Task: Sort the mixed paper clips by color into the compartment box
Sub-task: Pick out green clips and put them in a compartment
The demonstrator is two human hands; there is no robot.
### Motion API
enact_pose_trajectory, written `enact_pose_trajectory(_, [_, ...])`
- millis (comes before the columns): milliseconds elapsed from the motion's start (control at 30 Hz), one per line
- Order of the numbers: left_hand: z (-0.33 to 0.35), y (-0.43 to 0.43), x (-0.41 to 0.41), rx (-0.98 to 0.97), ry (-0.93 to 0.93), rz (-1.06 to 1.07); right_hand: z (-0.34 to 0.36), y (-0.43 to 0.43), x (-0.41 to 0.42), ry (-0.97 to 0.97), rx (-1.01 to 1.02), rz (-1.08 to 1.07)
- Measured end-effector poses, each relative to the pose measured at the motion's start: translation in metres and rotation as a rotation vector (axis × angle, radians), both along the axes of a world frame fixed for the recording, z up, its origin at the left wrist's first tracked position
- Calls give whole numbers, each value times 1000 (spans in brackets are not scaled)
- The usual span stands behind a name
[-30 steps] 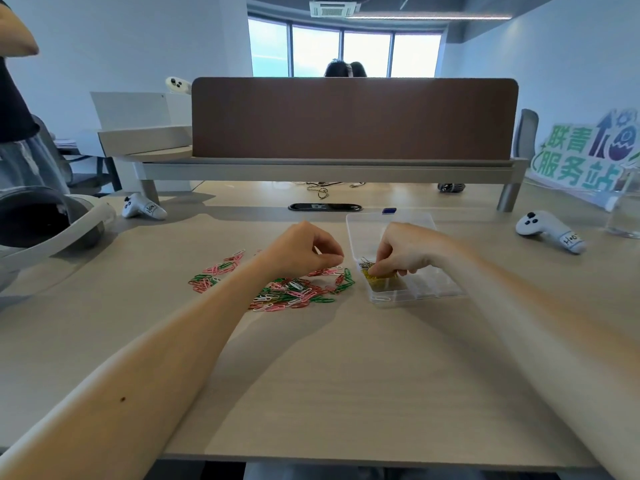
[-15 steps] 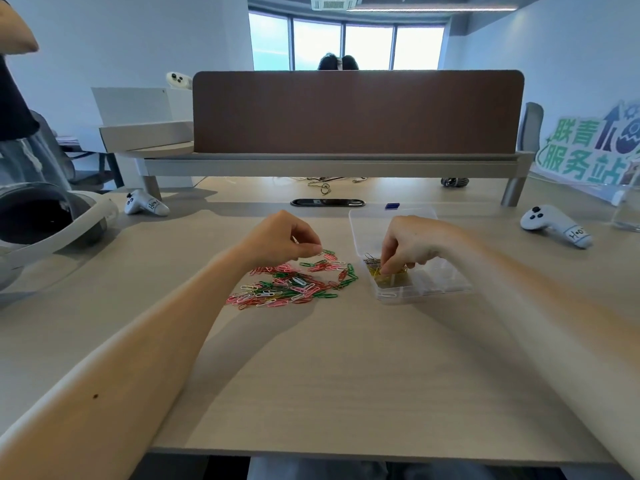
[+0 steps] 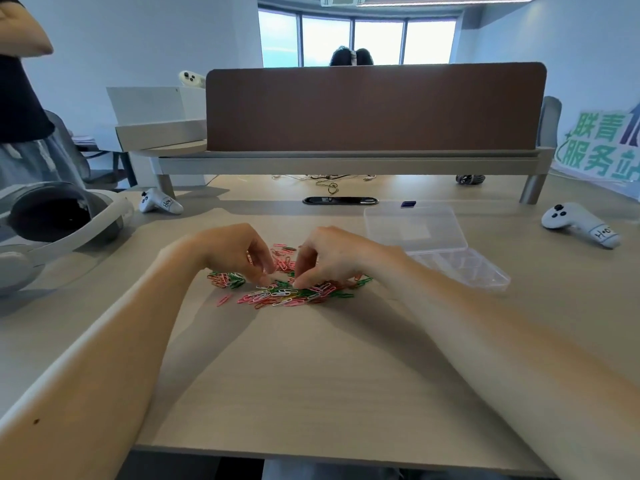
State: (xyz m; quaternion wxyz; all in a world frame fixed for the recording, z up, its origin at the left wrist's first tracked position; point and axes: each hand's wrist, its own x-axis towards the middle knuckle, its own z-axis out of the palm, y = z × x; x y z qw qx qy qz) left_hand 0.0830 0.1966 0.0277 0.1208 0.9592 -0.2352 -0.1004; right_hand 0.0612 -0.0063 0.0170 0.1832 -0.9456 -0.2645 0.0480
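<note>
A loose pile of paper clips [image 3: 291,294], pink, green, white and a few yellow, lies on the desk in front of me. My left hand [image 3: 235,252] hovers over the pile's left part with fingers curled, a small orange-pink clip showing between them. My right hand [image 3: 332,258] reaches into the middle of the pile, its thumb and forefinger tips meeting on a clip. The clear compartment box [image 3: 474,271] stands to the right of the pile with its lid [image 3: 412,226] folded back. My right wrist hides the box's near-left corner.
A white headset [image 3: 59,216] lies at the far left, with a white controller [image 3: 159,202] behind it and another controller [image 3: 581,228] at the far right. A brown divider screen [image 3: 374,105] closes off the back of the desk. A person stands at the left edge.
My right hand has left the compartment box and moved left onto the pile. My left hand has dropped closer to the clips. The camera has turned left, so the box now sits further right.
</note>
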Motion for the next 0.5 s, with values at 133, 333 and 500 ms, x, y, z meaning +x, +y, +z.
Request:
enact_pose_trajectory(133, [-8,0,2,46,-3,-2,-6,15,6,-17,-42,15])
enact_pose_trajectory(333, [-9,5,2,-30,4,33,-7,14,11,-30,-59,-14])
enact_pose_trajectory(500, [-7,11,0,-135,2,67,-8,9,12,-61,-41,-48])
